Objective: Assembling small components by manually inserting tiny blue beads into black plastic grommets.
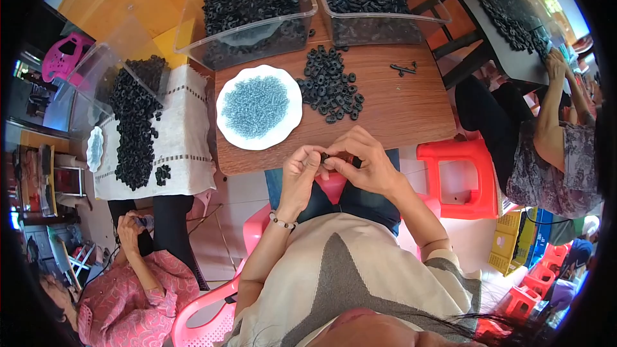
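Between my left hand (302, 173) and my right hand (367, 160), just off the table's front edge, is a small black part (325, 157). Fingertips of both hands pinch it and cover most of it. A white scalloped plate (227, 125) on the brown table (398, 106) carries a mound of small clear bead-like pieces (256, 106). To its right lies a loose pile of small black ring-shaped parts (328, 83). Two thin black pieces (403, 69) rest farther right on the tabletop.
Two clear bins (254, 42) (385, 18) of black parts stand along the far edge. At left, a co-worker (138, 283) sits by a cloth-covered table (183, 135) with more black parts. Another co-worker (546, 154) works at right. A red stool (459, 177) stands beside my table.
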